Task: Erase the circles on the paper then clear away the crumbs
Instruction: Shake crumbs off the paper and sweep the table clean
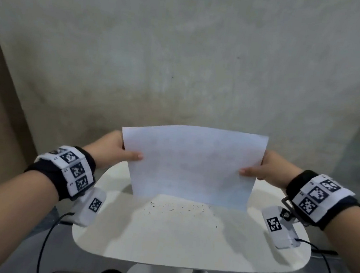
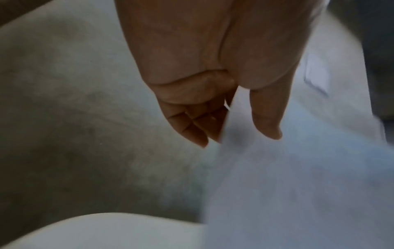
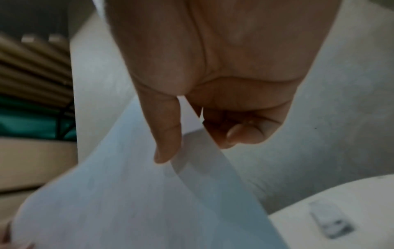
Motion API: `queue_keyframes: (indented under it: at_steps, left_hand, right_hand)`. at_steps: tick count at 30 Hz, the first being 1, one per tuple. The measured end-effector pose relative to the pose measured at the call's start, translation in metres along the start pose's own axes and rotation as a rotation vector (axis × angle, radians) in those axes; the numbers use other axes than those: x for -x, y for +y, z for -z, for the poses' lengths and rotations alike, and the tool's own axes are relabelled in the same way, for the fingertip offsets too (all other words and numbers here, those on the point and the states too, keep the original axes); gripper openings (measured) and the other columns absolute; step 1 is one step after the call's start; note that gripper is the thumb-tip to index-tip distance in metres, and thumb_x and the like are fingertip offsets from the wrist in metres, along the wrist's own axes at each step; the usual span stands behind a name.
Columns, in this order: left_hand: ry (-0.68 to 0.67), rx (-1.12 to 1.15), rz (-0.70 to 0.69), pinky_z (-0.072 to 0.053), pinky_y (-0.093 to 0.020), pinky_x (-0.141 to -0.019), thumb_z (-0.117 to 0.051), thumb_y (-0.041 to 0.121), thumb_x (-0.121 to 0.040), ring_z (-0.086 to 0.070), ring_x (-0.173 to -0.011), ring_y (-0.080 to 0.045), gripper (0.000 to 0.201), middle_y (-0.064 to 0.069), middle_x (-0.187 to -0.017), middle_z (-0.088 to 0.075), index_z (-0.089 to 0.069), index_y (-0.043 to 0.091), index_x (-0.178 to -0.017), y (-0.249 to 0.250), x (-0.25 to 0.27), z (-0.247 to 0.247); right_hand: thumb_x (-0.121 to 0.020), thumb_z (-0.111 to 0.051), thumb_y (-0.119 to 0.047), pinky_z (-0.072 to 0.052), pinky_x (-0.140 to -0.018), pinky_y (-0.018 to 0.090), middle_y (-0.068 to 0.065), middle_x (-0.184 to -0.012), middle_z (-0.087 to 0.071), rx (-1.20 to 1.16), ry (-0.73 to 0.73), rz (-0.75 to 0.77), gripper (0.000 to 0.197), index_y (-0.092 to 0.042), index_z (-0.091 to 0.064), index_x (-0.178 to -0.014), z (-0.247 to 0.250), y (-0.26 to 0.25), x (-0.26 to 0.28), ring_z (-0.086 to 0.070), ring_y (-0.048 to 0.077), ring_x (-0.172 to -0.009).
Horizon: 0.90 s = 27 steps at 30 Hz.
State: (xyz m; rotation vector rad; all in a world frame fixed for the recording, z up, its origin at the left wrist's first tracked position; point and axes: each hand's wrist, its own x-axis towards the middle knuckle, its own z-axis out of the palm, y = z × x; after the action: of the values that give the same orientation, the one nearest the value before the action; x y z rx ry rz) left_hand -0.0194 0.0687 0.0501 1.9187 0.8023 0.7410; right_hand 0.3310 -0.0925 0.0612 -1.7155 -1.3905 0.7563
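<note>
Paper sheet [image 1: 191, 166] tilted above white table [image 1: 185, 243], pinched at side edges by left hand [image 1: 115, 147] and right hand [image 1: 271, 168]. Dark crumbs [image 1: 180, 209] visible only from head; blurred eraser-like block [image 3: 331, 222], perhaps, only from right wrist.

You are getting soft, dim, even light; the white rounded table [image 1: 185, 248] is catching faint shadows beneath the lifted white paper sheet [image 1: 191, 164]. Both wrist views are blurring heavily; head-view edges are bending.

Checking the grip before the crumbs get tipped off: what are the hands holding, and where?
The paper: left hand pinches its left edge, right hand its right edge.
</note>
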Motion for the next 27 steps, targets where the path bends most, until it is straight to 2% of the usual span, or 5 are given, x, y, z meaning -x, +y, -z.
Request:
queue_keyframes:
  at_steps: [5, 12, 15, 21, 27]
  left_hand:
    - [0.164, 0.127, -0.072, -0.054, -0.015, -0.073, -0.065, -0.006, -0.084, -0.070, -0.086, -0.001, 0.025, 0.014, -0.096, -0.073, -0.067, 0.015, -0.099, 0.001, 0.003, -0.008]
    - [0.061, -0.067, 0.020, -0.051, -0.017, -0.079, -0.068, 0.002, -0.086, -0.069, -0.086, 0.003, 0.021, 0.020, -0.088, -0.074, -0.071, 0.022, -0.093, -0.020, 0.006, -0.010]
    - [0.139, 0.065, -0.024, -0.055, -0.018, -0.080, -0.066, 0.004, -0.087, -0.071, -0.092, -0.006, 0.019, 0.008, -0.099, -0.075, -0.072, 0.017, -0.100, -0.017, 0.004, -0.004]
    - [0.032, -0.140, 0.108, -0.055, -0.039, -0.082, -0.065, 0.010, -0.091, -0.069, -0.088, -0.016, 0.015, 0.014, -0.086, -0.075, -0.069, 0.024, -0.095, -0.034, 0.005, -0.014]
    - [0.315, 0.058, 0.106, -0.048, -0.029, -0.066, -0.057, 0.012, -0.095, -0.068, -0.063, -0.001, 0.019, 0.013, -0.071, -0.074, -0.070, 0.017, -0.083, -0.039, 0.023, 0.007]
  right_hand:
    - [-0.080, -0.070, 0.006, -0.041, -0.047, 0.005, -0.008, -0.081, -0.067, -0.030, 0.108, 0.026, 0.027, -0.020, -0.064, -0.083, 0.002, -0.003, -0.002, -0.061, 0.003, -0.065]
    - [-0.083, -0.068, 0.003, -0.041, -0.050, 0.008, 0.002, -0.087, -0.067, 0.247, 0.079, -0.064, 0.022, -0.009, -0.065, -0.101, -0.008, 0.008, -0.011, -0.060, -0.001, -0.062]
    - [-0.085, -0.068, 0.001, -0.038, -0.044, 0.004, -0.005, -0.076, -0.064, 0.191, 0.119, -0.021, 0.018, -0.017, -0.064, -0.082, -0.005, 0.002, -0.014, -0.057, -0.005, -0.052]
    - [-0.090, -0.064, -0.023, -0.051, -0.078, 0.035, 0.010, -0.095, -0.071, 0.553, -0.028, -0.158, 0.021, -0.007, -0.067, -0.104, -0.019, 0.015, -0.017, -0.064, 0.030, -0.082]
    - [-0.099, -0.047, -0.026, -0.040, -0.090, 0.029, -0.003, -0.119, -0.063, -0.038, 0.170, -0.151, 0.018, -0.028, -0.060, -0.111, -0.018, 0.014, 0.053, -0.055, 0.015, -0.113]
